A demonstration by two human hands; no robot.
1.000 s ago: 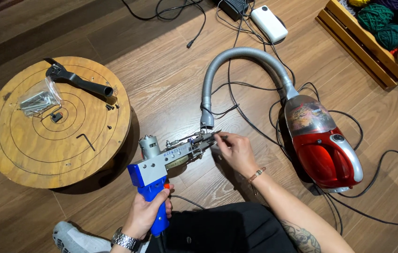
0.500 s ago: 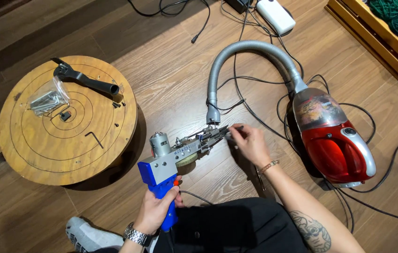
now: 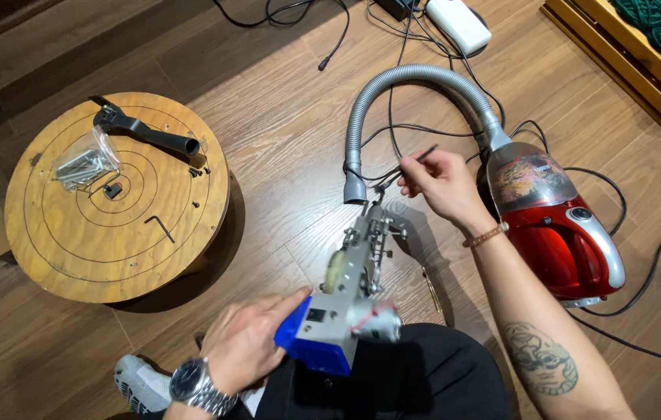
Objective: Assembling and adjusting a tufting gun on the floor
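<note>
My left hand [image 3: 249,342] grips the blue handle of a tufting gun [image 3: 346,299], whose metal front points away from me toward a grey vacuum hose [image 3: 400,85]. Above the gun's tip, my right hand [image 3: 443,183] pinches a thin dark tool [image 3: 416,159] between its fingers. That hand hovers just beside the hose's open end [image 3: 355,190]. The hose curves over to a red canister vacuum [image 3: 556,225] on the wooden floor at the right.
A round wooden board [image 3: 113,257] at the left carries a black handle part [image 3: 144,132], a bag of screws [image 3: 82,165], a hex key [image 3: 161,227] and loose screws. Black cables cross the floor. A white adapter [image 3: 459,23] and a crate of yarn [image 3: 641,47] lie at the top.
The gun has turned from lying sideways to pointing away from me. My right hand has lifted off the gun's tip and risen with the thin tool.
</note>
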